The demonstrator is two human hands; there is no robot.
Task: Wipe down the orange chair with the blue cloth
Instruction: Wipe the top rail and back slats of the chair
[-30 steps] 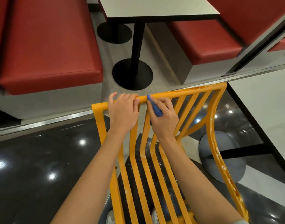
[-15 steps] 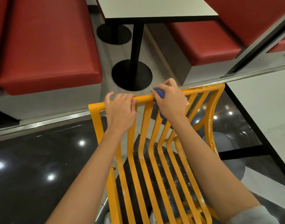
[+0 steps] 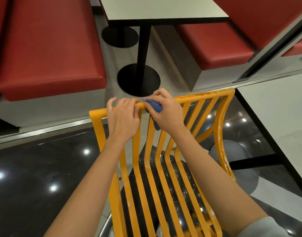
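Note:
The orange chair (image 3: 205, 97) stands right below me, its slatted back and seat running from the top rail down to the bottom edge of the view. My left hand (image 3: 123, 117) grips the top rail left of its middle. My right hand (image 3: 165, 109) holds the bunched blue cloth (image 3: 154, 106) against the top rail, just right of the left hand. A tail of the cloth hangs behind the slats under the palm. White specks and smears show on the right end of the rail and down the right side post.
Ahead stands a white table (image 3: 162, 10) on a black post with a round black base (image 3: 138, 79), between two red bench seats (image 3: 49, 48) (image 3: 213, 43). A second white table (image 3: 283, 120) lies at the right. The floor under the chair is glossy black.
My right hand slid the cloth along the top rail: rightward half a second ago, now back left, close to the left hand. The left hand kept its grip on the rail.

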